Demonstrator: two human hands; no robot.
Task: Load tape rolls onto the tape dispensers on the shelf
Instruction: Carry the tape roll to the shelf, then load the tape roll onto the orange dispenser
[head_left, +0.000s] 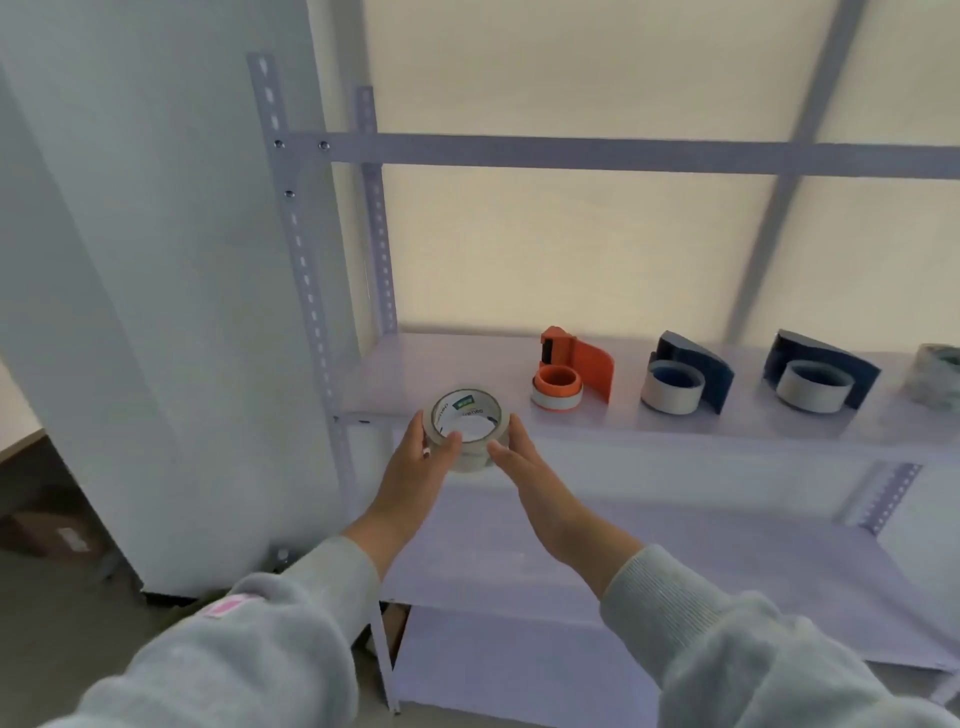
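A clear tape roll (467, 422) with a green label inside its core is held between my left hand (423, 457) and my right hand (514, 457), just in front of the shelf's front edge. On the shelf board (415, 364) stands an orange tape dispenser (574, 371) with a thin roll on its hub. To its right are two dark blue dispensers (691, 379) (821, 376), each carrying a white roll. Another tape roll (935, 376) shows partly at the right frame edge.
The shelf is a pale metal rack with slotted uprights (306, 270) and a crossbar (571, 153) above. A lower board (623, 561) lies under my forearms. A white panel (156, 312) stands at the left, with a cardboard box (47, 535) on the floor.
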